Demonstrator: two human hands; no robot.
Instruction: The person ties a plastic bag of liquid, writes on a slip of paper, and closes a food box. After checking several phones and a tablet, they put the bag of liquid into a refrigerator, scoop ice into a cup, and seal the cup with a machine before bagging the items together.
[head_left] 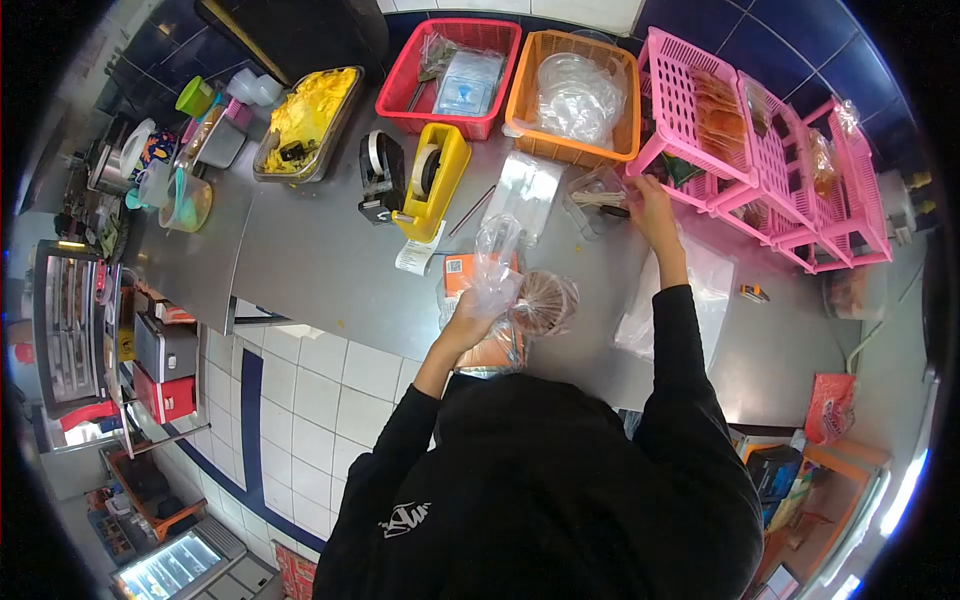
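Note:
My left hand (470, 322) is closed around the gathered neck of a clear plastic bag (494, 262). Brown contents fill the bag's round lower part (545, 302), which rests on the steel counter to the right of that hand. Partly under the bag and hand lies an orange package (497, 350) in clear wrapping. My right hand (652, 208) reaches to the right edge of a small clear container (597, 203) holding thin pale items. Its fingers are bent together there; whatever is between them is too small to make out.
Behind stand a red basket (450, 120), an orange basket (620, 150) of clear lids and pink racks (690, 110). A yellow tape dispenser (450, 165) and a black one (375, 190) sit left of stacked clear bags (525, 190). White sheets (640, 320) lie under my right forearm.

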